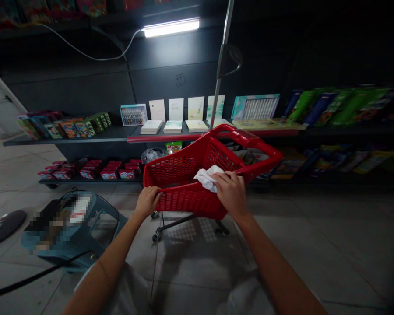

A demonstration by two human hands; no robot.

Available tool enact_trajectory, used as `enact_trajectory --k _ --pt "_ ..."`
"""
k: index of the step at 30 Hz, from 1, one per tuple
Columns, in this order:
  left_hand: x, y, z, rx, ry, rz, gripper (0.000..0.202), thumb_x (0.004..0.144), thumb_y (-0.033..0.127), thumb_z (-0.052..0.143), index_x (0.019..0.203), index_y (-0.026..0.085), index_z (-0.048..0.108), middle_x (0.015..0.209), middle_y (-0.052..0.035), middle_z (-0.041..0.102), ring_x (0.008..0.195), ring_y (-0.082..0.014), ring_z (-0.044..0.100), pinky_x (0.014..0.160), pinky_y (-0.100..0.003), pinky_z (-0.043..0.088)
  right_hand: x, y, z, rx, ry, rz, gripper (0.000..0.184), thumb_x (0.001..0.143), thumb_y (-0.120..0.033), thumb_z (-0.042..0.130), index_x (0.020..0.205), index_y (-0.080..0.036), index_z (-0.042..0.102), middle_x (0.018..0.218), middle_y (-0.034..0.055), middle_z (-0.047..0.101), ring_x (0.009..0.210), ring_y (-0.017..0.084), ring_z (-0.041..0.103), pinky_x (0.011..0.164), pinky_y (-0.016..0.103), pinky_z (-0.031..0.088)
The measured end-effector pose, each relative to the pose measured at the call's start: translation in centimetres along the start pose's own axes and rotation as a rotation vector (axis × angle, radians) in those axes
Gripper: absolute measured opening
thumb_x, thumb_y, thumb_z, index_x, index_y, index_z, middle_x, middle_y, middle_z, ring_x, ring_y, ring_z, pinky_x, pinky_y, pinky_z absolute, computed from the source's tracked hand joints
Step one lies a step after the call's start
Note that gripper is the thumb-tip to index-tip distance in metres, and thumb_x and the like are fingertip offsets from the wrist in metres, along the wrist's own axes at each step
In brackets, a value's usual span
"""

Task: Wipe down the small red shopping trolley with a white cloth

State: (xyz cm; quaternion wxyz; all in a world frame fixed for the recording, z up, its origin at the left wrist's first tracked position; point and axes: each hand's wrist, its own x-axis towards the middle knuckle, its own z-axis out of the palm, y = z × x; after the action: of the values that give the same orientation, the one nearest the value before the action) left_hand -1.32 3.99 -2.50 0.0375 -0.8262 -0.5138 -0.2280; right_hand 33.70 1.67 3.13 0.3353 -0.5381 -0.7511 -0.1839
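Observation:
A small red shopping cart (184, 168) with a mesh plastic basket stands on wheels on the tiled floor in front of me. My left hand (147, 200) grips the near left corner of its rim. My right hand (231, 192) holds a crumpled white cloth (206, 177) pressed against the near rim of the basket. The cart's inside is mostly hidden.
Dark store shelves (95, 133) run behind the cart, holding boxes, cards and paint sets. A metal pole (220, 65) rises behind the cart. A teal plastic stool (95, 218) and a black cable (29, 278) lie on the floor at left. A tube light (170, 27) glows above.

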Motion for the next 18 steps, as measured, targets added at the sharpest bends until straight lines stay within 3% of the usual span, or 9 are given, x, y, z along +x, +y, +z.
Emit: enact_trajectory --k 5,8,11,18 --pt "0.2 -0.3 0.9 -0.008 0.089 0.029 0.027 0.101 0.044 0.048 0.103 0.021 0.063 0.094 -0.0069 0.069 0.09 -0.0232 0.061 0.083 -0.037 0.042 -0.8 5.2 -1.8 -0.049 0.209 0.16 0.029 0.094 -0.019 0.053 0.117 -0.019 0.07 0.118 0.0098 0.071 0.11 0.028 0.052 0.096 0.042 0.038" --pt "0.3 -0.2 1.2 -0.02 0.11 0.028 0.026 0.101 0.043 0.049 0.101 0.021 0.063 0.094 -0.0066 0.07 0.089 -0.0235 0.061 0.083 -0.038 0.042 -1.2 6.0 -1.7 -0.004 0.285 0.219 0.03 0.092 -0.018 0.051 0.117 -0.018 0.068 0.118 0.0121 0.068 0.111 0.028 0.053 0.1 0.043 0.04" --pt "0.4 0.2 1.3 -0.055 0.128 0.014 0.025 0.101 0.042 0.05 0.1 0.022 0.063 0.094 -0.0059 0.07 0.09 -0.0235 0.061 0.086 -0.039 0.042 -1.4 4.6 -0.6 0.067 0.258 0.242 0.03 0.091 -0.017 0.051 0.117 -0.018 0.065 0.119 0.0139 0.063 0.111 0.029 0.054 0.1 0.043 0.043" --pt "0.4 0.9 1.2 -0.121 0.151 -0.012 0.026 0.099 0.043 0.051 0.103 0.021 0.063 0.098 -0.0064 0.071 0.096 -0.0238 0.062 0.095 -0.042 0.041 -1.8 -2.0 3.3 0.249 -0.01 0.218 0.026 0.088 -0.013 0.052 0.111 -0.018 0.062 0.113 0.0106 0.062 0.107 0.024 0.059 0.098 0.034 0.046"
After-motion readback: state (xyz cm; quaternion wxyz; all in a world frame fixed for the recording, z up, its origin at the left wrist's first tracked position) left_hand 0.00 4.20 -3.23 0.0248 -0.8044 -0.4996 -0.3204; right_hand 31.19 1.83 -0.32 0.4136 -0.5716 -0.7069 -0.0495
